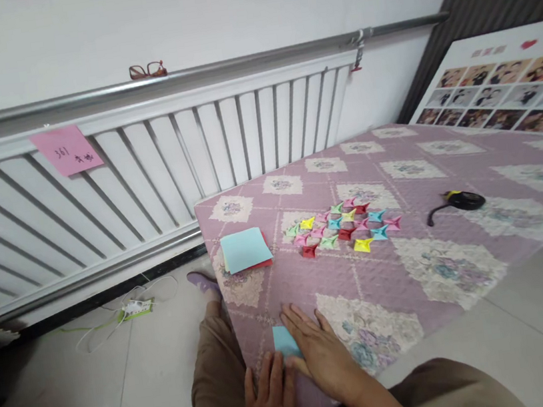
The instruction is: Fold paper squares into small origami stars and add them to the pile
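Note:
A small light-blue piece of paper [284, 342] lies flat near the front edge of the table, partly covered by both hands. My right hand [323, 354] rests on its right side with the fingers stretched out flat. My left hand [269, 396] touches its lower left edge, palm down, fingers extended. Farther back on the left sits a stack of square coloured paper [246, 250], light blue on top with red showing beneath. To the right of the stack, several small folded paper pieces [345, 234] in pink, yellow, green, blue and red stand in rows.
A floral tablecloth [379, 289] covers the table. A black object with a yellow part and a curved tail [466, 200] lies at right. Behind are a white radiator [222, 136], glasses [148, 70] on a pipe and a photo board [502, 87]. A power strip [136, 309] lies on the floor.

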### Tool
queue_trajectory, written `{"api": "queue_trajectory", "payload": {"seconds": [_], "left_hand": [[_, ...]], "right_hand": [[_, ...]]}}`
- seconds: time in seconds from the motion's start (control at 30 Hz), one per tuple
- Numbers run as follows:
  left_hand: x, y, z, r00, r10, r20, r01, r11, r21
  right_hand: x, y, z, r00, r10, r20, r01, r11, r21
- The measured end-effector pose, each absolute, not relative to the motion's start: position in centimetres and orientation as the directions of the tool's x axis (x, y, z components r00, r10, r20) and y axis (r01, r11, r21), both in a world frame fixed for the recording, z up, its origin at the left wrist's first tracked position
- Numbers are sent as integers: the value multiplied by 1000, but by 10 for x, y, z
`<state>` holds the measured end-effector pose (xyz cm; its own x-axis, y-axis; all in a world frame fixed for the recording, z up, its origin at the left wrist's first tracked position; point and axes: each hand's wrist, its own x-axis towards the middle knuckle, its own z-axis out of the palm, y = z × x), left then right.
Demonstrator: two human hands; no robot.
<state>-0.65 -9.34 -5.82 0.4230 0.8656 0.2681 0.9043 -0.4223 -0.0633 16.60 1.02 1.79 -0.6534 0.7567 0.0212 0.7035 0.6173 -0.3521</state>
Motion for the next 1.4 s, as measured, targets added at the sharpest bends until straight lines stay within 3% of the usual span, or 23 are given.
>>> {"api": "queue_trajectory", "payload": {"seconds": [0.2, 0.43, 0.67, 0.87, 1.03, 1.23, 1.33, 1.4], "left_hand": [[-5, -92, -52, 407, 824, 394, 913, -379, -151], [-18, -99, -52, 409, 871, 272, 910, -410, -53], [-21, -103, -59, 365, 916, 165, 927, -374, 22], [-24, -101, -66, 385, 905, 181, 915, -400, 53], [-27, -103, -58, 391, 870, 301, 863, -460, 210], [-25, -97, -25, 32, 895, 444, 853, -256, 454], [-17, -85, -5, -16, 848, 530, 858, -261, 443], [-10, -76, 5, 76, 795, 602, 872, -345, 346]], "right_hand": [[176, -30, -2, -714, 697, 65, 651, 695, -304], [228, -44, -20, -593, 793, 140, 772, 610, -181], [195, -27, -7, -237, 940, 245, 885, 313, -345], [168, -23, -11, -123, 950, 287, 854, 248, -457], [172, -27, -14, -183, 923, 338, 825, 331, -458], [181, -24, 5, -218, 804, 554, 836, 447, -320], [179, -25, 14, -240, 779, 579, 840, 465, -278], [176, -29, 16, -269, 777, 570, 841, 478, -255]]}}
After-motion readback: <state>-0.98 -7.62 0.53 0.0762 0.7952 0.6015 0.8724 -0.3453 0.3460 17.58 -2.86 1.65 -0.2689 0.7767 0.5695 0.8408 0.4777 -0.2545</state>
